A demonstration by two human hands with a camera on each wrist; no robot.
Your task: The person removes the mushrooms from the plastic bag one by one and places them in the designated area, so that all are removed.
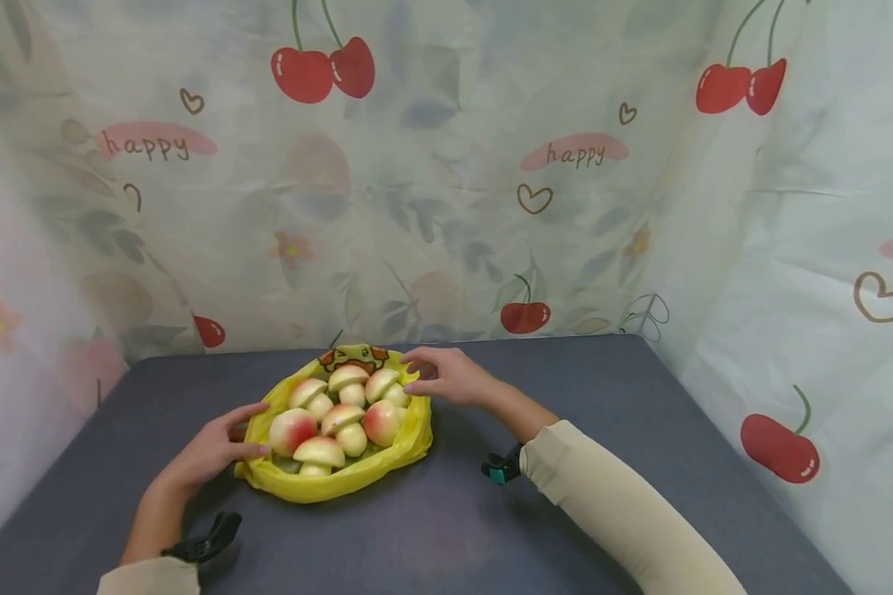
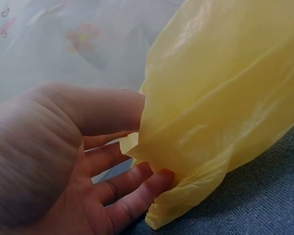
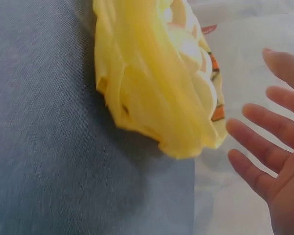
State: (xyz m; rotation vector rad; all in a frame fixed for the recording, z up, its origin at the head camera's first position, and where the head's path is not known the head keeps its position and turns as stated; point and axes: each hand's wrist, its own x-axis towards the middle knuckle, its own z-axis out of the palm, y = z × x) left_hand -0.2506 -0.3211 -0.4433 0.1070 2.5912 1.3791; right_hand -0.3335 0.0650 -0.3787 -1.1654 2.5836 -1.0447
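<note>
A yellow plastic bag lies with its mouth spread wide on the dark table, its rim folded down like a bowl. Inside are several mushroom-shaped pieces with cream stems and pale caps blushed red. My left hand holds the bag's left rim. In the left wrist view, the thumb's tip is hidden behind the yellow plastic and the lower fingers touch its edge. At the bag's far right rim is my right hand; in the right wrist view its fingers are spread beside the bag, holding nothing.
The dark blue-grey table extends around the bag. A pale curtain printed with cherries and hearts stands behind it and along both sides. Dark bands with small devices sit on the left wrist and right wrist.
</note>
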